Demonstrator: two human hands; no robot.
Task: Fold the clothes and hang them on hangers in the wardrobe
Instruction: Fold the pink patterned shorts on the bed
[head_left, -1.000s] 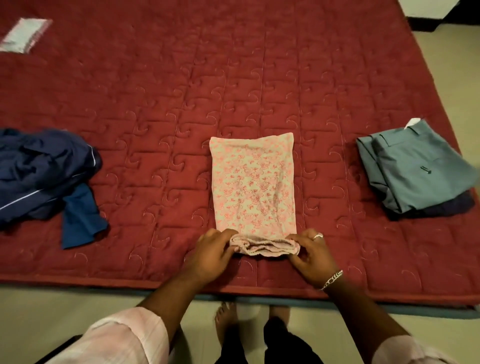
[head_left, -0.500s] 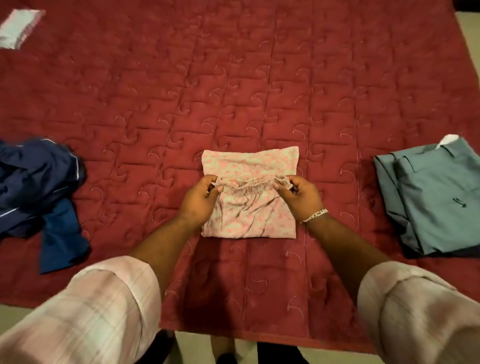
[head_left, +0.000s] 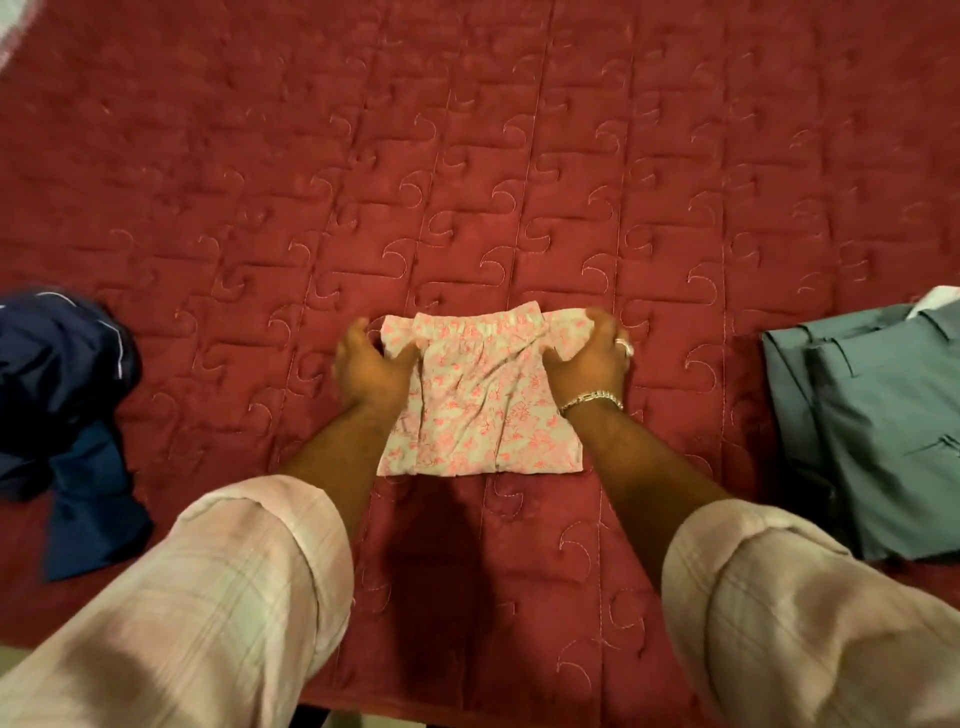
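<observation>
Folded pink floral cotton garment (head_left: 480, 400) lying mid-way on the red quilted mattress (head_left: 467, 156); left hand (head_left: 371, 366) and right hand (head_left: 589, 356) pinching its far corners (thin, soft, light, probably limp); best held at both corners together

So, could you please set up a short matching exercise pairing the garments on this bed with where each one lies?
Things:
1. pink floral garment
2. navy clothes
3. grey-green trousers

Places:
A. right edge of the bed, folded
B. left edge, in a loose heap
C. centre, held at its far corners by the left hand and right hand

Pairs: 1-C, 2-B, 3-A
</observation>
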